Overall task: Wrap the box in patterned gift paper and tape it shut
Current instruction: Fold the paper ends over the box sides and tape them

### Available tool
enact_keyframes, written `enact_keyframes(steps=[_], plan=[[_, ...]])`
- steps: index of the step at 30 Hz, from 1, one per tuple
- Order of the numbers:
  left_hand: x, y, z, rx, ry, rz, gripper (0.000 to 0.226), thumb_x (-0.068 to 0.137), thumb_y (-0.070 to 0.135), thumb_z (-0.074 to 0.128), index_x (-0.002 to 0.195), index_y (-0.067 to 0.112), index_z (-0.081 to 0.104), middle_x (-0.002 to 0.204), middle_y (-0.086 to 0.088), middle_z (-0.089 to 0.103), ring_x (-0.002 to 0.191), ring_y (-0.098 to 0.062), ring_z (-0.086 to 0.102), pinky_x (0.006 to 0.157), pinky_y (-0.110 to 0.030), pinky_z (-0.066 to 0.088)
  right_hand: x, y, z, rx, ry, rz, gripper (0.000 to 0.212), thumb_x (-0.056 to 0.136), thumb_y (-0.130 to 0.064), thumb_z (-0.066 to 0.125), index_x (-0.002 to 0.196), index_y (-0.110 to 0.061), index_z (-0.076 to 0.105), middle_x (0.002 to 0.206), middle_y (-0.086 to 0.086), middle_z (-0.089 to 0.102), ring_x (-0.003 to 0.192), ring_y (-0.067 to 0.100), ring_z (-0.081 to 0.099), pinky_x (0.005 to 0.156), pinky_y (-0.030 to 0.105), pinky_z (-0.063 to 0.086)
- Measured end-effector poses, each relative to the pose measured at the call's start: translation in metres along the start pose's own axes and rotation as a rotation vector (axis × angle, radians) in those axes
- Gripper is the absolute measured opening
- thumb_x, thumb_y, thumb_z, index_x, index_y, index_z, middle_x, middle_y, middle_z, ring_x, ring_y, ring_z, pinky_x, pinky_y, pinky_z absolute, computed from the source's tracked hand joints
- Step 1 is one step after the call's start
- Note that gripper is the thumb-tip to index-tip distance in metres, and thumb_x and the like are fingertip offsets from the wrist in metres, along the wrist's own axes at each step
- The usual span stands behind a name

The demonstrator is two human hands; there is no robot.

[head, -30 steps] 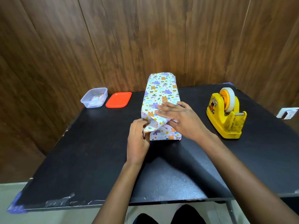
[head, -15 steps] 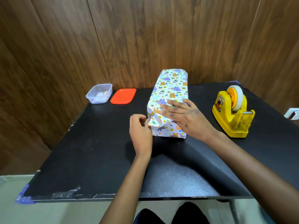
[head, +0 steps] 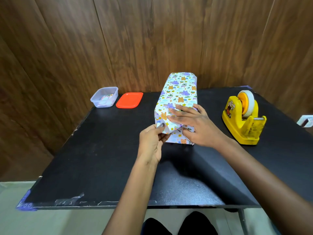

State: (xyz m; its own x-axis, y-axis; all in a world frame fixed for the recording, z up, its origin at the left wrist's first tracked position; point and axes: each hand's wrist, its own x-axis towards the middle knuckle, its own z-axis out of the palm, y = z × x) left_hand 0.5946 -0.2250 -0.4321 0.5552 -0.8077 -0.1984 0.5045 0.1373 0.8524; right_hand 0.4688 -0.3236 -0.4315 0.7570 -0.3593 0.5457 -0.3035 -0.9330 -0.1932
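Head view. A long box (head: 178,92) lies lengthwise on the black table (head: 101,158), near its middle, its far end towards the wood-panelled wall (head: 118,39). Patterned gift paper (head: 177,138) covers its top and sides; the folds at the near end are not yet flat. The left hand (head: 151,143) pinches the paper at the near left corner between thumb and curled fingers. The right hand (head: 194,124) lies on the near end of the top face with fingers straight and spread, pressing the paper down, while its thumb reaches over the near edge. At the far left of the table stands a clear plastic container (head: 104,97), uncovered, holding a few small pale items, one with printed colours; what they are cannot be told. Its orange lid (head: 129,100) lies flat just beside it on the right. To the right of the box, apart from it, a yellow tape dispenser (head: 242,122) carries a tape roll (head: 249,102) on an orange core.
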Motion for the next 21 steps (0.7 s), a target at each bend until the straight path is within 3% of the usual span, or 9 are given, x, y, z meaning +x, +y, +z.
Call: enact_keyframes(steps=[3, 7, 10, 12, 14, 16, 17, 19, 21], plan=[[0.006, -0.009, 0.001, -0.043, -0.034, 0.057, 0.026, 0.091, -0.009, 0.044, 0.073, 0.0, 0.061, 0.069, -0.006, 0.069, 0.068, -0.017, 0.066, 0.061, -0.024, 0.057, 0.0, -0.002, 0.001, -0.003, 0.006, 0.009, 0.049, 0.076, -0.027, 0.043, 0.119, -0.025, 0.065, 0.137, -0.007, 0.052, 0.135, 0.014, 0.038, 0.108, 0.043, 0.012], [0.016, -0.024, -0.002, -0.083, -0.1, 0.145, 0.027, 0.095, -0.003, 0.043, 0.076, 0.004, 0.061, 0.065, 0.001, 0.067, 0.065, -0.011, 0.065, 0.065, -0.024, 0.056, -0.005, -0.008, 0.017, -0.296, 0.094, -0.145, 0.04, 0.08, -0.025, 0.042, 0.108, -0.021, 0.071, 0.126, -0.005, 0.062, 0.125, 0.022, 0.052, 0.099, 0.059, 0.032], [0.022, -0.035, -0.005, -0.161, -0.142, 0.157, 0.023, 0.096, -0.002, 0.041, 0.085, 0.003, 0.061, 0.075, -0.001, 0.069, 0.07, -0.009, 0.065, 0.064, -0.022, 0.055, -0.011, -0.006, 0.031, -0.367, 0.162, -0.187, 0.039, 0.082, -0.018, 0.042, 0.107, -0.019, 0.071, 0.124, -0.005, 0.063, 0.126, 0.02, 0.051, 0.104, 0.058, 0.028], [0.025, -0.039, -0.006, -0.182, -0.16, 0.158, 0.022, 0.096, -0.003, 0.04, 0.087, 0.003, 0.06, 0.079, -0.001, 0.07, 0.073, -0.01, 0.066, 0.067, -0.023, 0.055, -0.013, -0.009, 0.035, -0.252, 0.262, -0.156, 0.037, 0.081, -0.015, 0.043, 0.103, -0.016, 0.072, 0.12, -0.005, 0.066, 0.124, 0.017, 0.052, 0.106, 0.053, 0.023], [0.027, -0.041, -0.007, -0.206, -0.169, 0.162, 0.02, 0.095, -0.002, 0.041, 0.086, 0.002, 0.059, 0.082, -0.001, 0.071, 0.077, -0.012, 0.067, 0.071, -0.026, 0.057, -0.014, -0.023, 0.037, 0.052, 0.466, 0.058, 0.032, 0.082, -0.013, 0.045, 0.1, -0.011, 0.071, 0.111, -0.007, 0.068, 0.117, 0.013, 0.054, 0.106, 0.037, 0.03], [0.03, -0.042, -0.009, -0.218, -0.178, 0.169, 0.017, 0.094, 0.0, 0.044, 0.088, 0.001, 0.06, 0.089, -0.004, 0.071, 0.083, -0.016, 0.067, 0.074, -0.028, 0.057, -0.015, -0.043, 0.036, 0.382, 0.725, 0.449, 0.021, 0.084, -0.015, 0.05, 0.096, -0.01, 0.067, 0.099, -0.012, 0.062, 0.102, 0.016, 0.056, 0.092, 0.021, 0.042], [0.031, -0.041, -0.009, -0.217, -0.179, 0.172, 0.017, 0.094, 0.0, 0.044, 0.089, 0.001, 0.06, 0.09, -0.005, 0.071, 0.085, -0.018, 0.067, 0.074, -0.027, 0.057, -0.013, -0.049, 0.036, 0.51, 0.797, 0.657, 0.012, 0.086, -0.017, 0.055, 0.093, -0.012, 0.063, 0.094, -0.008, 0.059, 0.095, 0.018, 0.057, 0.084, 0.022, 0.046], [0.031, -0.04, -0.01, -0.187, -0.175, 0.17, 0.017, 0.094, 0.0, 0.044, 0.089, 0.001, 0.061, 0.09, -0.005, 0.071, 0.086, -0.019, 0.066, 0.071, -0.026, 0.057, -0.007, -0.054, 0.038, 0.799, 0.732, 0.997, 0.011, 0.087, -0.024, 0.063, 0.086, -0.015, 0.057, 0.092, 0.001, 0.061, 0.083, 0.017, 0.059, 0.074, 0.028, 0.048], [0.03, -0.037, -0.013, -0.116, -0.187, 0.17, 0.017, 0.094, 0.001, 0.045, 0.09, 0.002, 0.062, 0.091, -0.007, 0.071, 0.085, -0.02, 0.067, 0.068, -0.024, 0.056, -0.001, -0.055, 0.04, 1.02, 0.638, 1.057, 0.018, 0.087, -0.032, 0.065, 0.079, -0.016, 0.058, 0.085, 0.004, 0.065, 0.074, 0.013, 0.061, 0.07, 0.029, 0.05]])
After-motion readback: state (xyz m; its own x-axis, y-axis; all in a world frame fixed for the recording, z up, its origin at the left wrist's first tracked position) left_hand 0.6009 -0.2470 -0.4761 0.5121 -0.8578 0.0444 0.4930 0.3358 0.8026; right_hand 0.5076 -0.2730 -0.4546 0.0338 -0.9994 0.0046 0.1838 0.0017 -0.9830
